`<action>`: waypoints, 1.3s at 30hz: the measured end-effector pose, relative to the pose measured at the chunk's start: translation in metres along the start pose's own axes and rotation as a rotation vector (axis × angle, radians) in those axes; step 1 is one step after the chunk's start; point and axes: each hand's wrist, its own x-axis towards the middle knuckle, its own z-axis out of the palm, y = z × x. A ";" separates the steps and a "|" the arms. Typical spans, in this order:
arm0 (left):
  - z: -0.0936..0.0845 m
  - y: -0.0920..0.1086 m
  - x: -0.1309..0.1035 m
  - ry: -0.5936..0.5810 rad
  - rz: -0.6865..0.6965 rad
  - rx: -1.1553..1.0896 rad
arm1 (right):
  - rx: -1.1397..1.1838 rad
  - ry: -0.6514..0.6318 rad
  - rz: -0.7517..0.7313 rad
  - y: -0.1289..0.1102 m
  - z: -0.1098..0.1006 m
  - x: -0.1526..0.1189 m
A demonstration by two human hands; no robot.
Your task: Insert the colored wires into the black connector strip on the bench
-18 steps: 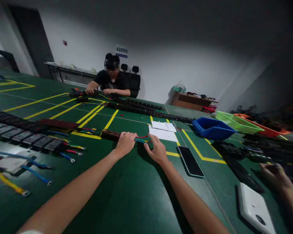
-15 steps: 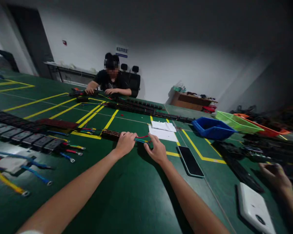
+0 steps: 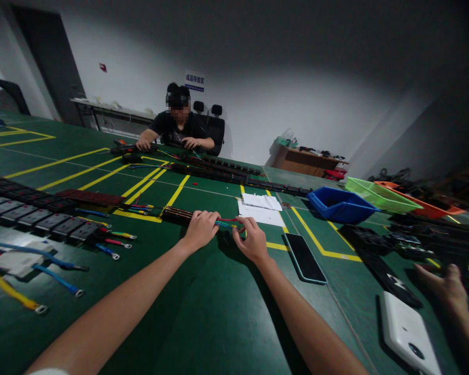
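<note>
My left hand (image 3: 202,227) is closed over the right end of a long dark strip with copper-coloured lines (image 3: 176,214), which lies on the green table. Red, blue and green-yellow wires (image 3: 227,224) come out from that end toward the right. At their tips my right hand (image 3: 252,238) is closed, thumb and fingers pinching the wire ends; the exact wire in the pinch is partly hidden. More lugged wires (image 3: 143,209) lie just left of the strip.
Rows of black socket modules (image 3: 54,221) with lugged cables fill the left. A phone (image 3: 305,259), papers (image 3: 260,209), a blue bin (image 3: 342,204) and a white device (image 3: 409,333) lie to the right. Another person's hand (image 3: 447,289) reaches in at right; a co-worker (image 3: 180,125) sits opposite.
My right fingers have drawn closer together on the wire ends, while my left hand stays put. The co-worker opposite has raised one hand; the hand at far right has opened.
</note>
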 end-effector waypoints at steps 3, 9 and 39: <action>0.000 0.000 0.000 -0.007 0.002 -0.001 | -0.003 0.017 -0.008 0.000 -0.001 0.000; -0.002 0.001 0.000 -0.012 0.009 0.018 | 0.011 0.022 0.008 0.004 0.000 0.000; -0.004 0.003 0.000 -0.022 -0.005 0.009 | -0.076 0.031 0.103 0.009 0.007 -0.001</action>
